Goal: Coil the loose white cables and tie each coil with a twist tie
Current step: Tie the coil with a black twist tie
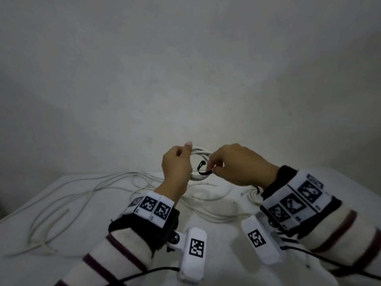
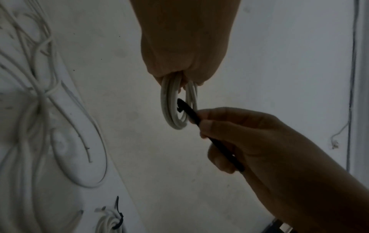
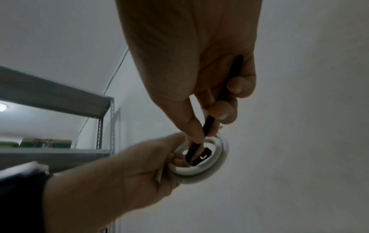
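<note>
— What have your hands got?

— My left hand (image 1: 176, 166) is curled round one side of a white coil (image 2: 175, 105), raised above the table (image 1: 86, 240) in front of the wall (image 1: 185, 69). My right hand (image 1: 237, 165) pinches a black tie (image 1: 203, 169) between thumb and fingertips, the other fingers folded over its tail.

— Any writing?

— A pale mark like an "L" on the tie's bent tip in the right wrist view; I cannot read more. My wrist bands (image 1: 153, 207) carry square black-and-white codes.

— Which way does it all point?

— The coil stands on edge, its opening facing sideways. The tie runs from my right hand toward the left, hooked tip inside the ring.

— And around it?

— Loose cables (image 1: 68, 195) sprawl over the table below; a tied coil (image 2: 109, 223) lies near its edge. A metal shelf (image 3: 60, 100) stands off to the side.
</note>
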